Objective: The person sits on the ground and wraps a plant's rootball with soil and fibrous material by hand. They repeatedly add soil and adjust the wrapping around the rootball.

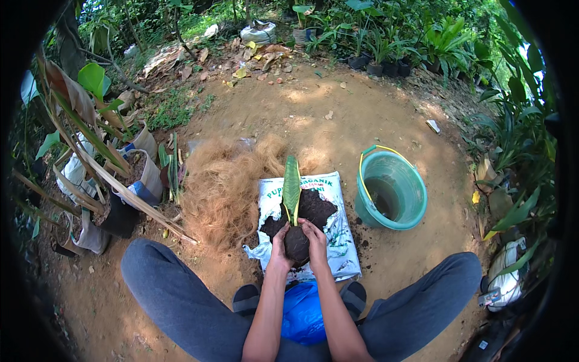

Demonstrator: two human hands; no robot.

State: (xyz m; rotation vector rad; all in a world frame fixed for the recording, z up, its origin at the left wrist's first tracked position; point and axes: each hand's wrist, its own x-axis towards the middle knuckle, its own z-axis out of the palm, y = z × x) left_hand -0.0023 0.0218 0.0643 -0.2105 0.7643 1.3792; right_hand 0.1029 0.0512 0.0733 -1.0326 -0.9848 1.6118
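Observation:
Between my left hand (280, 248) and my right hand (315, 242) is a rounded ball of dark soil (297, 244), cupped from both sides. A snake plant leaf (291, 190) with yellow edges stands up from the top of the ball, pointing away from me. Both hands are over a torn white plastic sack (341, 242), whose opening shows dark potting soil (316, 208). A blue plastic bag (304, 314) lies between my forearms, nearer to my body.
Brown coconut fibre (221, 194) is heaped left of the sack. A green bucket (418, 199) with a yellow handle and some murky water stands to the right. Potted plants in grow bags (149, 176) crowd the left side; black pots (391, 69) line the back.

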